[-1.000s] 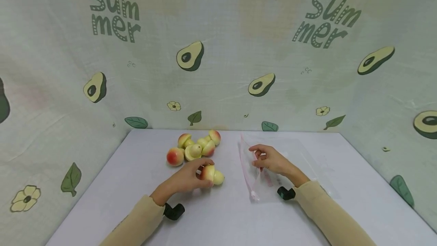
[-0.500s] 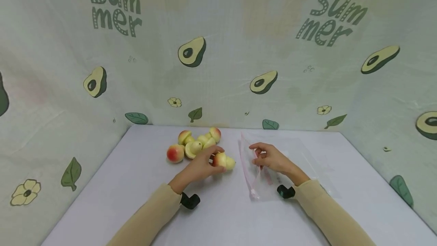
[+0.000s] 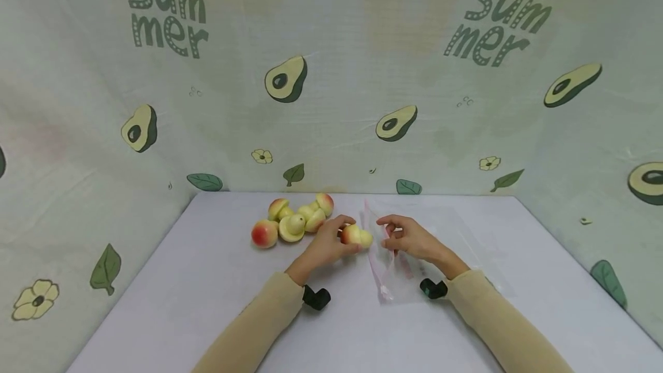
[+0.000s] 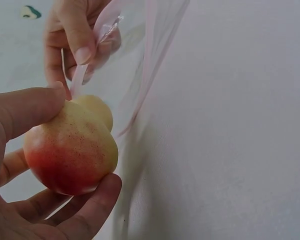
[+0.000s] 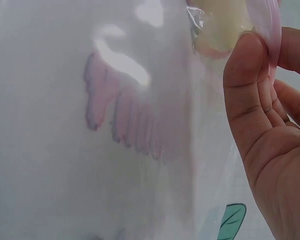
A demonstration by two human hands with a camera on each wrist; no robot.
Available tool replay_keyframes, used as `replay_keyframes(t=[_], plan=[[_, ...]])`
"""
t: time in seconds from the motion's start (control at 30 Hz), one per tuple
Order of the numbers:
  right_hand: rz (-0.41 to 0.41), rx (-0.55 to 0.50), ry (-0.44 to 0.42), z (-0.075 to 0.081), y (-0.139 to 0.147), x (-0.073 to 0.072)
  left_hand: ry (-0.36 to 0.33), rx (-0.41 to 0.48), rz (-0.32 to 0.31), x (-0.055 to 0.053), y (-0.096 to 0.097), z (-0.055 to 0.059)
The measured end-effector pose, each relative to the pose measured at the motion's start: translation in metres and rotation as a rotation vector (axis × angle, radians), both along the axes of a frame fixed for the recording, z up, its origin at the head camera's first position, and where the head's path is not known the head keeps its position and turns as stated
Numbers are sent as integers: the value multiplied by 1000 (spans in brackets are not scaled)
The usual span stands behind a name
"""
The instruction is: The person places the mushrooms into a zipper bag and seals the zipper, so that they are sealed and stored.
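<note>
My left hand (image 3: 327, 244) holds a toy mushroom (image 4: 72, 150) between thumb and fingers. Its rounded cap shades from red to pale yellow, and its stubby yellow stem points toward the bag mouth. A clear zip bag (image 3: 456, 226) with a pink zip edge lies on the table, its mouth to the left. My right hand (image 3: 411, 240) pinches one pink edge of that mouth, lifting it from the other side. Through the film in the right wrist view, the pale stem (image 5: 222, 25) shows close by the right fingers. Pink marks (image 5: 125, 110) are printed on the bag.
Several more toy mushrooms (image 3: 264, 233) lie in a cluster at the back left of the white table (image 3: 207, 304). Behind it hangs a cloth (image 3: 331, 131) printed with avocados and leaves. Each wrist carries a small black camera (image 3: 317, 298).
My left hand has carried the mushroom rightward and away from me, from beside the cluster to the bag mouth. My right hand keeps its pinch on the bag edge, nearly still.
</note>
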State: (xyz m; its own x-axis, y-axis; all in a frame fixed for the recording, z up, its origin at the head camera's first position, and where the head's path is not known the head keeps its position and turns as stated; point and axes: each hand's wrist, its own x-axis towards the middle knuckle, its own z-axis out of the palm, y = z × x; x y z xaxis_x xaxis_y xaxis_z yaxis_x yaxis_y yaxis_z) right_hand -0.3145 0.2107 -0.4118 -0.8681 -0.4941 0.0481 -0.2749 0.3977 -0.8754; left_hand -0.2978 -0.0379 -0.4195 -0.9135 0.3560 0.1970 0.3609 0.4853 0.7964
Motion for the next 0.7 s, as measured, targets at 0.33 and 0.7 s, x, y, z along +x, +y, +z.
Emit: replay_keyframes(t=[0.33,0.7], plan=[[-11,-7,8,1,2,2,43,-19,25,-8,13,0],[10,-7,-10,24,-6,19,-12,-7,50,-14,27,-3]])
